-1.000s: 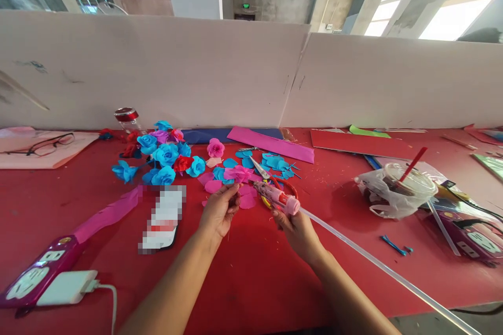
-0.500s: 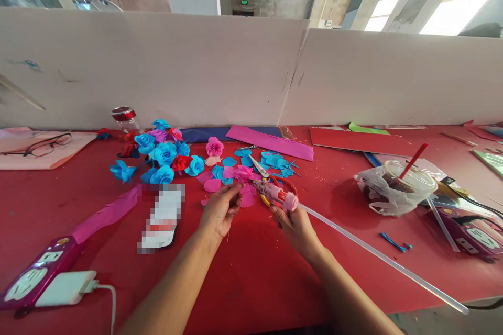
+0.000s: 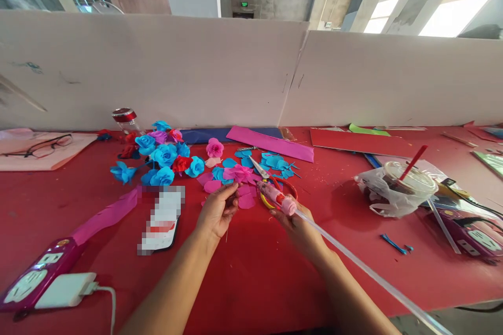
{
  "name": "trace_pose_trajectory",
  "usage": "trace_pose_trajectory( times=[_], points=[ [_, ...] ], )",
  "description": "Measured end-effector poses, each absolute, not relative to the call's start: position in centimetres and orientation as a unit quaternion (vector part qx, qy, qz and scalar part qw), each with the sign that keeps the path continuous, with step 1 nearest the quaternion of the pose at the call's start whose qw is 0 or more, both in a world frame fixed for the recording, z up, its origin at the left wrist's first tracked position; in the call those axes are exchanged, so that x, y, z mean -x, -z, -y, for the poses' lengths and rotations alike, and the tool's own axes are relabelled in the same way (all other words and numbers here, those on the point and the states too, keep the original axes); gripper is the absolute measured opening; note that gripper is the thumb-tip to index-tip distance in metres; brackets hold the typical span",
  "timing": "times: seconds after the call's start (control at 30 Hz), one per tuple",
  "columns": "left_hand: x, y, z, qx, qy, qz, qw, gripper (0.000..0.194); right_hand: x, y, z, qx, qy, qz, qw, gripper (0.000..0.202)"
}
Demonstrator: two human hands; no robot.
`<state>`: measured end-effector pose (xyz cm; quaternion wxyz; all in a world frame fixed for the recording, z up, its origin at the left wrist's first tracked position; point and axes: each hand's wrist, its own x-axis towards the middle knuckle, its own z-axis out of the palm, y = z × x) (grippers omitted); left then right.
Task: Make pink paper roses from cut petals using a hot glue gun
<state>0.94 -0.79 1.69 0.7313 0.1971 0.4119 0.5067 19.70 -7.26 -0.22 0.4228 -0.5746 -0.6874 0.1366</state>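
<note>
In the centre of the frame, the left hand (image 3: 218,212) has its thumb and fingers pinched together on a thin stem (image 3: 227,235), whose end shows below the hand. A pink paper flower (image 3: 239,173) sits just above those fingertips. The right hand (image 3: 301,225) is closed around a pink hot glue gun (image 3: 277,196), its nozzle pointing toward the flower; a long clear glue stick (image 3: 365,261) runs from its back to the lower right.

Scissors (image 3: 259,168) with red and yellow handles lie behind the gun on the red surface (image 3: 251,282), blades pointing to the upper left. Pink petals (image 3: 247,200) lie around the flower, and blue petals (image 3: 275,161) lie beyond. Left of centre is a cluster of blue, red and purple paper flowers (image 3: 164,155), with a phone (image 3: 163,220) in front of it. A lidded cup (image 3: 408,175) in a plastic bag (image 3: 385,201) stands at the right.
</note>
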Motion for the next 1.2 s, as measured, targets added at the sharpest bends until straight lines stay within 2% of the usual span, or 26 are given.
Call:
trace_pose_trajectory(
  times=[0.23, 0.3, 0.4, 0.47, 0.53, 0.6, 0.7, 0.8, 0.97, 1.2],
  points=[
    [-0.5, -2.2, 0.7, -0.137, -0.527, -0.382, 0.746, 0.006, -28.4, 0.0, 6.7, 0.709, 0.051, 0.698, 0.085, 0.015],
    [-0.3, -2.5, 0.7, -0.116, -0.538, -0.356, 0.755, 0.007, -31.4, 0.2, 6.5, 0.701, 0.078, 0.709, 0.020, 0.016],
    [-0.2, -2.7, 0.7, -0.106, -0.545, -0.330, 0.763, 0.009, -33.0, 0.2, 6.4, 0.733, 0.113, 0.670, -0.021, 0.036],
    [-0.3, -2.6, 0.7, -0.110, -0.535, -0.326, 0.772, 0.008, -31.3, -0.4, 6.4, 0.745, 0.131, 0.652, 0.052, 0.044],
    [-0.5, -2.3, 0.8, -0.123, -0.522, -0.319, 0.781, 0.007, -27.4, -1.1, 6.0, 0.717, 0.082, 0.660, 0.208, 0.040],
    [-0.7, -1.9, 0.9, -0.142, -0.514, -0.309, 0.787, 0.007, -22.4, -1.5, 5.1, 0.673, -0.087, 0.646, 0.351, 0.024],
    [-0.9, -1.4, 1.0, -0.169, -0.510, -0.299, 0.788, 0.009, -16.2, -1.5, 3.1, 0.565, -0.392, 0.555, 0.469, 0.017],
    [-1.2, -1.2, 1.1, -0.186, -0.505, -0.298, 0.788, 0.013, -13.5, -0.8, 1.6, 0.512, -0.487, 0.464, 0.534, 0.025],
    [-2.0, -1.1, 1.5, -0.193, -0.495, -0.320, 0.784, 0.018, -14.0, -0.3, 1.6, 0.467, -0.492, 0.414, 0.607, 0.026],
    [-2.7, -0.8, 1.9, -0.212, -0.508, -0.340, 0.762, 0.024, -13.9, -0.3, 1.9, 0.450, -0.485, 0.413, 0.625, 0.023]
  ],
)
